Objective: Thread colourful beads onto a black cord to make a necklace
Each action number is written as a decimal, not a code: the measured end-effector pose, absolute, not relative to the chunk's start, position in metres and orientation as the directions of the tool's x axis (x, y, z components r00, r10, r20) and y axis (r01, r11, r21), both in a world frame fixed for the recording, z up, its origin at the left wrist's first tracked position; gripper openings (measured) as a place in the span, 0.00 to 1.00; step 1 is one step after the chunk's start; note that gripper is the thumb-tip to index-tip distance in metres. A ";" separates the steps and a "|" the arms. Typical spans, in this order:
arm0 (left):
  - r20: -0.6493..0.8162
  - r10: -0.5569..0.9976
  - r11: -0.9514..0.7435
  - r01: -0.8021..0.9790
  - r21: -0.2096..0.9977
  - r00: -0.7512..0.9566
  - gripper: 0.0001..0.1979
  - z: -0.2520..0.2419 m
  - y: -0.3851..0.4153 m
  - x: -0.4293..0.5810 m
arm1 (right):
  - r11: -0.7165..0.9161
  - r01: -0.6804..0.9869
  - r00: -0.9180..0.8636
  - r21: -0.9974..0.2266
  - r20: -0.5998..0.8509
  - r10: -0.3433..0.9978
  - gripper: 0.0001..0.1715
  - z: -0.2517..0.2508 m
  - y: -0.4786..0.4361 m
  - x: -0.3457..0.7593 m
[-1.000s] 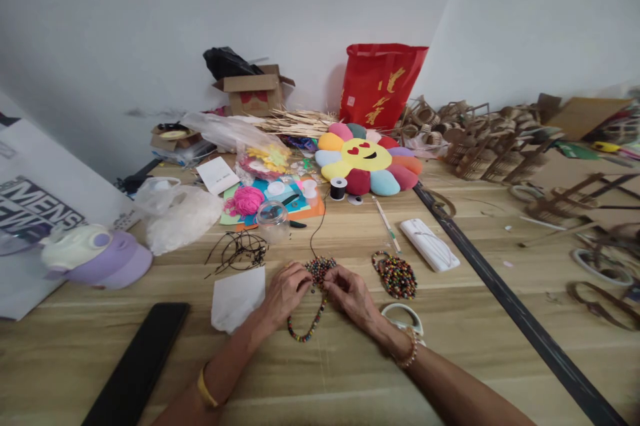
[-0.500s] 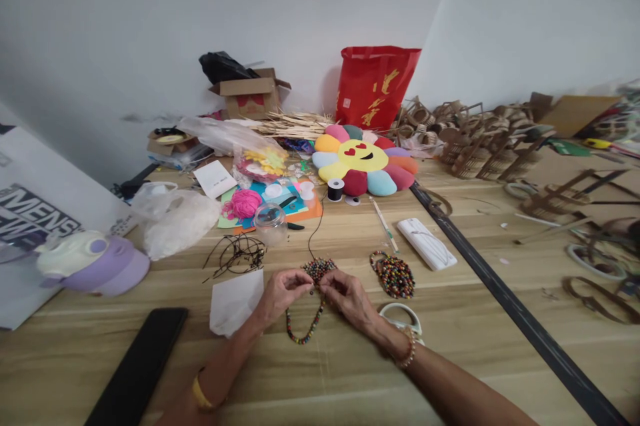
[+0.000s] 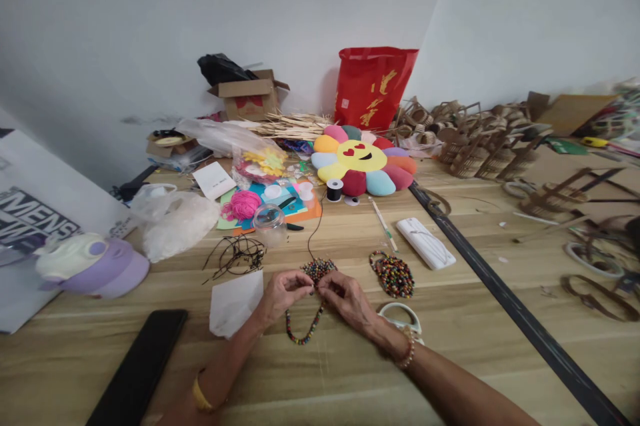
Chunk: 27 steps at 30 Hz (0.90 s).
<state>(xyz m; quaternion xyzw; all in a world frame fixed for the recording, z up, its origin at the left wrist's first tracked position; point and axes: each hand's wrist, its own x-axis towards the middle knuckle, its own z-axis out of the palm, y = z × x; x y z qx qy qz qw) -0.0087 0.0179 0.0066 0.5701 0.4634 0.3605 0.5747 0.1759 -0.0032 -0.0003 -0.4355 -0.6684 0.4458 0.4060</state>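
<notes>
My left hand [image 3: 287, 293] and my right hand [image 3: 345, 294] meet close together over the table, each in a pinch. Between the fingertips is the upper part of a string of small multicoloured beads [image 3: 303, 341], which hangs down as a loop onto the wood. Exactly what sits at the fingertips is too small to make out. Just beyond the fingers lies a pile of loose-looking beads [image 3: 320, 269]. A thin black cord runs from there back to a black spool [image 3: 335, 190]. To the right lies a coiled strand of beads [image 3: 393, 275].
White-handled scissors [image 3: 403, 316] lie partly under my right forearm. White paper [image 3: 236, 304] and a black phone-like slab [image 3: 140, 366] are at left. Farther back stand a clear jar [image 3: 271, 223], pink yarn [image 3: 243, 204], a flower cushion [image 3: 363, 159] and a white power bank-like block [image 3: 427, 243].
My hands keep almost the same place, with the fingertips shifting very slightly. The beaded loop hangs as before.
</notes>
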 end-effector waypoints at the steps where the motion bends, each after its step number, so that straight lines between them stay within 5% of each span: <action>1: -0.119 0.941 0.087 0.115 0.990 0.315 0.09 0.007 0.018 -0.009 | 0.224 0.222 -0.290 -0.949 0.155 0.944 0.08 0.000 -0.003 0.176; 27: -0.148 0.924 0.116 0.110 0.987 0.353 0.10 0.011 0.017 -0.009 | 0.266 0.239 -0.319 -0.934 0.184 0.930 0.07 0.004 -0.004 0.177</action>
